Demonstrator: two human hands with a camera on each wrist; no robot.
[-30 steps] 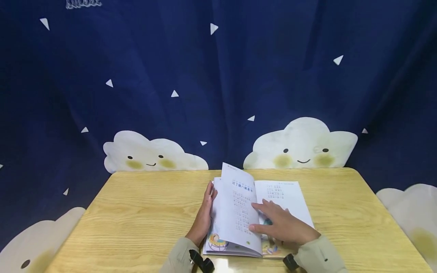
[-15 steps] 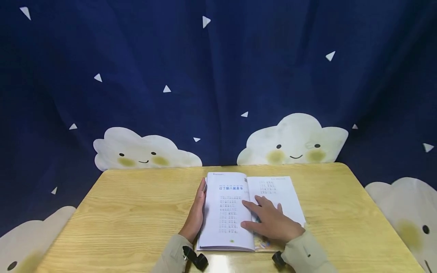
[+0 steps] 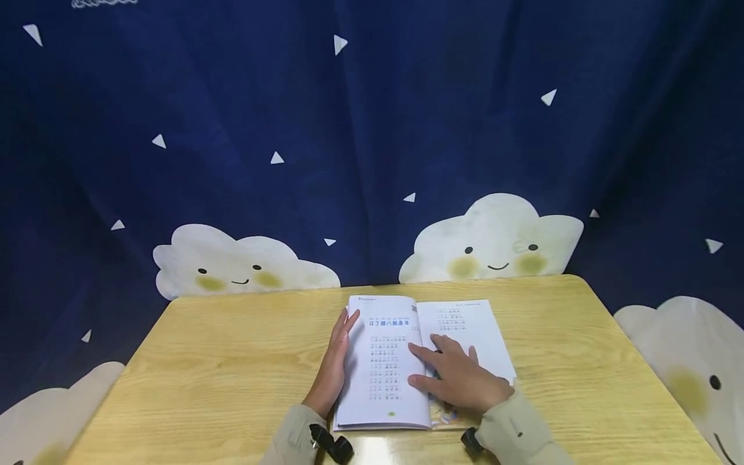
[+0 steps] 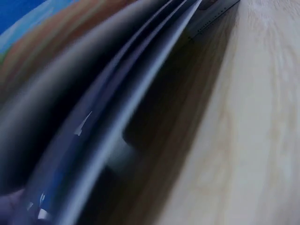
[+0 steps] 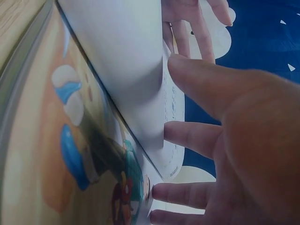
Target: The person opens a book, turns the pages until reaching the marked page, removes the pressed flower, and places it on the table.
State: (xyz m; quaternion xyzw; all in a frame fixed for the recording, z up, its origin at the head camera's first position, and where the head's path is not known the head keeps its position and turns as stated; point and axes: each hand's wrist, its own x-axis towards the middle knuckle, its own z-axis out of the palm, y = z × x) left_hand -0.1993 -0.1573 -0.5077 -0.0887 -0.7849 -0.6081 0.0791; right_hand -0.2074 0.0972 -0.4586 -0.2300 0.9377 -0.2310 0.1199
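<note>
An open book lies on the table, its left page printed under a blue heading and its right page partly covered. Along the book's left edge rests my left hand, fingers fairly straight. My right hand spreads its fingers across the inner fold, thumb and index touching the left page. In the right wrist view, my right hand touches a curved white page, with the left hand's fingers beyond it. Page edges stand fanned in the blurred left wrist view.
The wooden table extends on both sides of the book. Behind it hangs a dark blue curtain with white triangles and smiling clouds. Dark devices are strapped at both wrists, near the table's front.
The raised left leaf has come down flat to the left. My left hand's fingers have separated at the page edge; the right hand stays over the fold. The head view has shifted slightly.
</note>
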